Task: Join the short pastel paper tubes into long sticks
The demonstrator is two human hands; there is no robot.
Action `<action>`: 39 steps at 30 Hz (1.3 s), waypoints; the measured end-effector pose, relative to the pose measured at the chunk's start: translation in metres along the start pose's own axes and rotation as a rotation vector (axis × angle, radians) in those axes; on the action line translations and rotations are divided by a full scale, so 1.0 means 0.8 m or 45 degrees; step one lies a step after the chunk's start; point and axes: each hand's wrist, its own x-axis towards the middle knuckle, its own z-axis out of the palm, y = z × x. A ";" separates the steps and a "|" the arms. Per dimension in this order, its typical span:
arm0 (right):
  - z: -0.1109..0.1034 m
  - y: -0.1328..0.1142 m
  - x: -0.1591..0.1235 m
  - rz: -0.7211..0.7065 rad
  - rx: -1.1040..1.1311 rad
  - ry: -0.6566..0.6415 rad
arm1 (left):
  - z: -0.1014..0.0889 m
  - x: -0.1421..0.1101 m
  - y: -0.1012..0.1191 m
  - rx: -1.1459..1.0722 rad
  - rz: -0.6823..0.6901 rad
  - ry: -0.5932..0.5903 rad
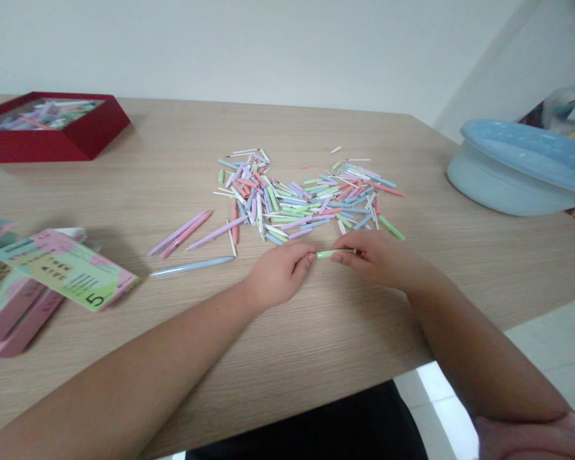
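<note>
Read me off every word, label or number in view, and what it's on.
"5": on the green-and-pink package at left.
That package's other lettering: too blurred to read.
Any print on the pink-sided packages beneath: too blurred.
Green pen part in hand, loose pen parts: nothing legible.

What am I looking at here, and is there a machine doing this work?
No machine: these are a person's bare hands, seen in one picture from a camera worn on the head. The left hand and right hand hold a light green pen piece between them. Beyond, on the wooden table, lie loose pastel pen parts. Leftward are longer pens, printed boxes and a red box of similar pieces; rightward, a light blue basin.
</note>
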 end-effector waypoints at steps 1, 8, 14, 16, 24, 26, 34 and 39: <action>0.001 0.001 0.000 -0.018 0.040 0.015 | 0.000 0.000 0.000 -0.015 -0.010 0.008; 0.007 0.004 -0.001 -0.195 -0.014 0.075 | -0.002 0.001 -0.001 -0.054 0.007 -0.003; 0.006 -0.008 0.002 -0.153 -0.250 0.015 | -0.004 -0.001 0.001 0.011 0.022 -0.028; 0.006 -0.011 0.002 -0.118 -0.242 -0.006 | -0.004 -0.002 0.001 0.042 0.024 -0.037; 0.008 -0.009 0.001 -0.146 -0.019 0.105 | -0.002 -0.001 -0.001 0.014 -0.014 -0.007; 0.006 -0.009 0.001 -0.220 0.006 0.092 | -0.002 0.000 -0.001 -0.015 -0.013 -0.008; 0.009 -0.017 0.004 -0.205 -0.068 0.055 | -0.006 0.000 0.003 0.044 0.000 -0.015; 0.010 -0.019 0.004 -0.177 -0.152 0.031 | -0.006 -0.002 0.003 0.125 0.025 -0.026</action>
